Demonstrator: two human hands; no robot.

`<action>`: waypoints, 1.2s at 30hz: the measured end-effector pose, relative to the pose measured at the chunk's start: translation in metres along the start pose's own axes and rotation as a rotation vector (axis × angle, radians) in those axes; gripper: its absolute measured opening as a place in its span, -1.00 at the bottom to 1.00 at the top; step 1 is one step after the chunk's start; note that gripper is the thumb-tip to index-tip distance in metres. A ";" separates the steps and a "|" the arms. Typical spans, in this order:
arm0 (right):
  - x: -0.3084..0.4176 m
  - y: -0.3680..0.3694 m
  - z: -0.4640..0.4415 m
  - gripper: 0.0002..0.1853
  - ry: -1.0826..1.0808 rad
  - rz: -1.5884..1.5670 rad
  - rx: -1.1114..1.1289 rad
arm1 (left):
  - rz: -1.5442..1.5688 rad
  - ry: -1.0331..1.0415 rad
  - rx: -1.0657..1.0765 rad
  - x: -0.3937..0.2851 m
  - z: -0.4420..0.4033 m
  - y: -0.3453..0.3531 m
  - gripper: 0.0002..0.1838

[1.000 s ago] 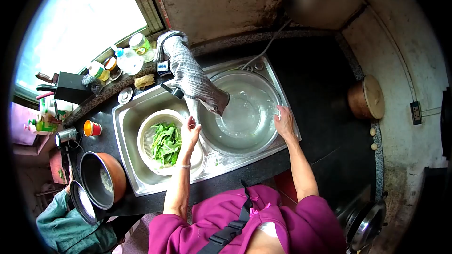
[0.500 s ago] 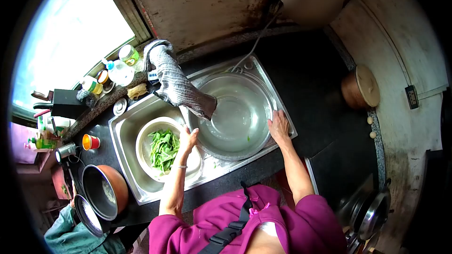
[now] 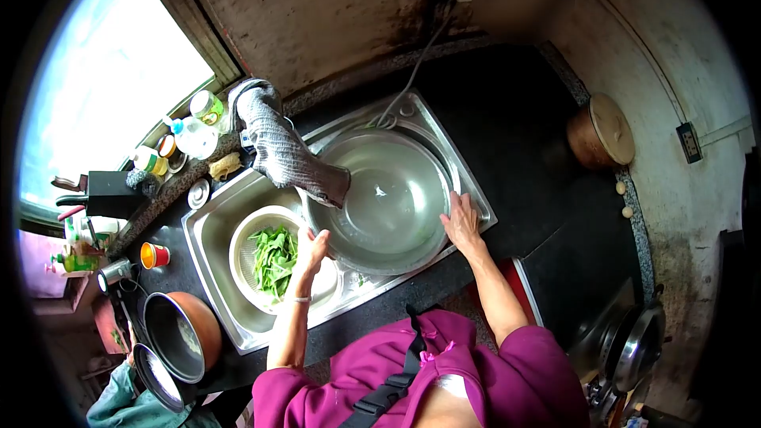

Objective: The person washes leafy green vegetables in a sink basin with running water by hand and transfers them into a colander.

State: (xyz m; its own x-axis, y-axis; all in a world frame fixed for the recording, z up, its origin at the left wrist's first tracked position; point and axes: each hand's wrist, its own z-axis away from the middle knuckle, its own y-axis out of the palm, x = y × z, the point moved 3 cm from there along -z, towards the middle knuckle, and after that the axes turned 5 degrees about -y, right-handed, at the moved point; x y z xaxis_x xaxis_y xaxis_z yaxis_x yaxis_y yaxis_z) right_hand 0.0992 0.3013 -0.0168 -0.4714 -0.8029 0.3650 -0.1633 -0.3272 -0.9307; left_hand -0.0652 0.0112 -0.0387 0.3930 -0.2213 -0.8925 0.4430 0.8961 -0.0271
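A large round metal basin [image 3: 396, 226] sits over the right bowl of the double sink. My left hand [image 3: 311, 250] is closed on its left rim, and my right hand [image 3: 462, 222] grips the rim on the right side. How much water the basin holds I cannot tell. Just left of my left hand, a pale colander [image 3: 239, 276] stands in the left sink bowl with green leafy vegetables [image 3: 275, 260] in it. A grey cloth [image 3: 273, 139] wraps the faucet, whose end hangs over the basin's left side.
The steel sink [image 3: 208, 257] is set in a black counter [image 3: 507, 127]. Bottles and jars [image 3: 194, 136] line the window ledge. A dark pot [image 3: 184, 337] stands at the lower left, near another person's green sleeve [image 3: 119, 392]. A lidded brown pot [image 3: 600, 133] is at the right.
The basin has shifted slightly left with both hands at its rim, leaving a wider gap on its right. The small green piece inside it no longer shows. The view has moved a little.
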 end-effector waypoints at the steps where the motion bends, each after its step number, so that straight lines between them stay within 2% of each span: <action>1: 0.002 -0.001 0.003 -0.48 0.001 -0.037 -0.041 | 0.014 -0.018 0.005 -0.002 0.004 0.001 -0.89; 5: 0.002 0.003 0.010 -0.33 0.043 -0.139 -0.116 | -0.032 -0.039 -0.004 -0.015 0.018 0.002 -0.89; 9: -0.002 0.010 0.010 -0.33 0.062 -0.150 -0.107 | 0.012 -0.052 0.031 -0.030 0.029 0.005 -0.89; 15: -0.005 0.006 0.011 -0.45 0.079 -0.189 -0.079 | 0.057 -0.062 0.056 -0.043 0.040 0.009 -0.90; 17: -0.003 0.010 0.017 -0.53 0.035 -0.201 0.077 | 0.118 -0.060 0.055 -0.047 0.043 0.010 -0.90; 18: -0.002 0.006 0.022 -0.53 0.034 -0.206 0.077 | 0.114 -0.059 0.052 -0.047 0.044 0.010 -0.90; 21: 0.014 -0.004 0.046 -0.71 -0.493 -0.065 0.000 | 0.074 -0.094 0.039 -0.051 0.049 0.011 -0.90; 22: 0.015 -0.006 0.055 -0.71 -0.490 -0.069 -0.002 | 0.097 -0.093 0.039 -0.052 0.051 0.011 -0.90; 24: 0.049 -0.034 0.071 -0.75 -0.703 -0.284 0.132 | 0.115 -0.093 0.045 -0.057 0.056 0.013 -0.90; 27: 0.064 -0.019 0.074 -0.77 -0.705 -0.532 -0.003 | 0.112 -0.088 0.026 -0.066 0.063 0.016 -0.88; 30: 0.064 -0.022 0.071 -0.81 -0.763 -0.589 -0.038 | 0.019 -0.087 -0.019 -0.083 0.072 0.020 -0.88; 31: 0.064 -0.026 0.071 -0.83 -0.767 -0.627 -0.111 | 0.009 -0.083 0.004 -0.091 0.076 0.022 -0.87; 36: 0.062 -0.064 0.056 -0.90 -0.742 -0.611 -0.166 | 0.181 -0.131 0.079 -0.094 0.080 0.020 -0.79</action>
State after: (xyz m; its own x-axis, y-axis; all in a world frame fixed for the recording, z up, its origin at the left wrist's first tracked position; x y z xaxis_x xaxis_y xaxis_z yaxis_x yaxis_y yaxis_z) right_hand 0.1284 0.2446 0.0673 0.3913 -0.6470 0.6545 -0.3455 -0.7624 -0.5471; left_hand -0.0291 0.0195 0.0806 0.5702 -0.1124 -0.8138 0.4154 0.8941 0.1676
